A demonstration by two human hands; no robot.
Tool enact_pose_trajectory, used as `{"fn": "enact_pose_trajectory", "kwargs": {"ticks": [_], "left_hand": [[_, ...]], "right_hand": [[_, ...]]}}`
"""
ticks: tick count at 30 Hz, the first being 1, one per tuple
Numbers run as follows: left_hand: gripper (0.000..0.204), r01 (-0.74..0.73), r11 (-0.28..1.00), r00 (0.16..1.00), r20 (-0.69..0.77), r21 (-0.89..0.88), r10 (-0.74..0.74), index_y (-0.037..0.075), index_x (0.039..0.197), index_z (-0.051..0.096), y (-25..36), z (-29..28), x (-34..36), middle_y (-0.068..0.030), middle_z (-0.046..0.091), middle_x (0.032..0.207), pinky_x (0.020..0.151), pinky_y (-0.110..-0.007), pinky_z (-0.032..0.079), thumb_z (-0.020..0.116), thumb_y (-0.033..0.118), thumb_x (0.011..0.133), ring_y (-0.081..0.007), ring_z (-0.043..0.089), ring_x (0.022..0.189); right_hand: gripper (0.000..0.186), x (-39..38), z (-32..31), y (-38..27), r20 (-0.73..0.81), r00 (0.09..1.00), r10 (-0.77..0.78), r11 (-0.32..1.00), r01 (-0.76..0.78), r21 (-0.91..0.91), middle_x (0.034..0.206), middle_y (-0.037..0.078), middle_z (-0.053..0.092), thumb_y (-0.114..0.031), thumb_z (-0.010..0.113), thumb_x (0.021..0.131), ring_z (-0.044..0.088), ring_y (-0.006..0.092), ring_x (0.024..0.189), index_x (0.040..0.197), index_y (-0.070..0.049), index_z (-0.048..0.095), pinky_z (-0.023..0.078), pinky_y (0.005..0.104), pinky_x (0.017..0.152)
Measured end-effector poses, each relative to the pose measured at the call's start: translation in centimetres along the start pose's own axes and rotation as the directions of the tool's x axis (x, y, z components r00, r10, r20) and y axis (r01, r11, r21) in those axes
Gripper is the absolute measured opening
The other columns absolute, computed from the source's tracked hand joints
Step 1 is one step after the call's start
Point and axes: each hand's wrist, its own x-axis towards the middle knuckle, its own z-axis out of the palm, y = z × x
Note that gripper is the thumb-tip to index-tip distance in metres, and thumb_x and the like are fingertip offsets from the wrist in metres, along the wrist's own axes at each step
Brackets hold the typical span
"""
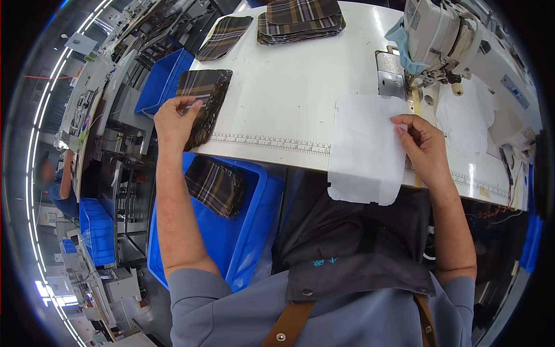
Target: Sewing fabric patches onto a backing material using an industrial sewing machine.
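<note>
My left hand (176,121) rests over a stack of dark plaid fabric pieces (205,81) at the table's left edge. Its thumb and forefinger are pinched at the top piece; whether that piece is lifted I cannot tell. A white rectangular sheet (367,144), paper or thin cloth, overhangs the front edge of the table, with its far end just short of the sewing machine's needle plate (391,75). The right side of that sheet is between the thumb and fingers of my right hand (425,147).
The sewing machine (442,40) stands at the back right, more white sheets (465,113) beside it. Further plaid pieces lie at the back (300,23) and far left (225,37). Below the table edge, a blue bin (257,214) holds plaid pieces. A person (60,188) works far left.
</note>
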Motion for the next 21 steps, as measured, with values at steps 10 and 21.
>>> {"fn": "enact_pose_trajectory", "kwargs": {"ticks": [10,21], "left_hand": [[0.043,0.088,0.994,0.976,0.194,0.064,-0.099,0.004,0.106,0.08,-0.8,0.0,1.4,-0.012,0.079,0.095,0.086,-0.035,0.057,0.091,0.033,0.076,-0.0229,0.074,0.087],[0.037,0.098,0.992,0.953,0.28,0.075,-0.116,0.005,0.103,0.081,-1.6,-0.9,2.4,-0.0093,0.079,0.089,0.084,-0.034,0.058,0.09,0.028,0.075,-0.0207,0.075,0.085]], "right_hand": [[0.019,-0.2,-0.2,0.4,0.018,0.999,-0.027,0.997,0.028,-0.068,0.077,-0.003,0.06,-0.01,0.069,0.097,0.048,0.0044,0.068,0.114,-0.001,0.074,0.042,0.0219,0.063],[0.019,-0.4,-0.2,0.5,0.023,0.999,-0.042,0.998,0.043,-0.054,0.08,-0.002,0.062,-0.008,0.07,0.097,0.049,0.0049,0.069,0.114,-0.001,0.074,0.043,0.0223,0.063]]}}
